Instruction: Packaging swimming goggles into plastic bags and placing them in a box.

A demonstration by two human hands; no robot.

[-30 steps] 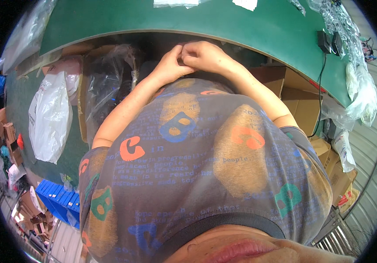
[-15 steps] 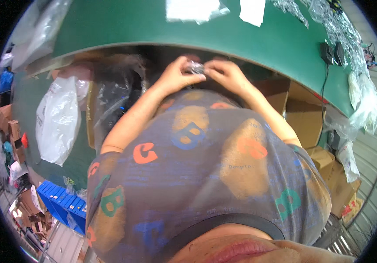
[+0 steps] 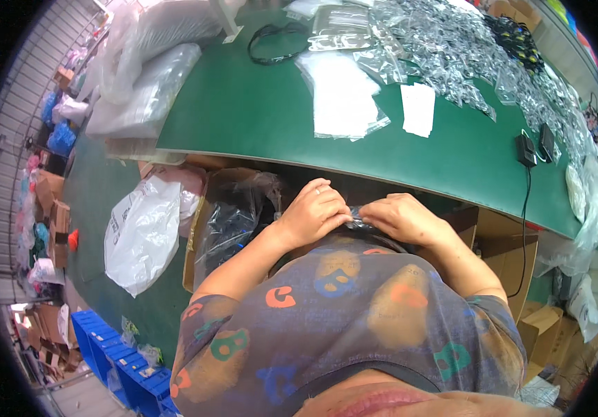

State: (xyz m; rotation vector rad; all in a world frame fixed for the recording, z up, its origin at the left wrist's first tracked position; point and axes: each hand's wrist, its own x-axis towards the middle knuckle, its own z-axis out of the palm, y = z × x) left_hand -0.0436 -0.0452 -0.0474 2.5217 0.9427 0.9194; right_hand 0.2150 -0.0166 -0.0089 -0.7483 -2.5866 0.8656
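Observation:
Close in front of my body, just off the table's near edge, both hands meet around a small shiny clear plastic packet (image 3: 358,219) with something dark in it. My left hand (image 3: 315,214), with a ring on one finger, is closed with its thumb and fingertips on the packet's left end. Opposite it, my right hand (image 3: 404,218) pinches the packet's right end. Most of the packet is hidden by the fingers, so its contents cannot be made out.
The green table (image 3: 257,125) carries white sheets in clear sleeves (image 3: 340,94), a heap of shiny packets (image 3: 438,52), a coiled black cable (image 3: 271,45) and black power adapters (image 3: 526,151). Cartons (image 3: 504,254) flank my right side; a white bag (image 3: 142,236) and blue bins (image 3: 115,361) lie left.
The head view has shifted, so more of the tabletop shows and both hands appear lower and further right. Both hands still hold the packet, now with less of it showing.

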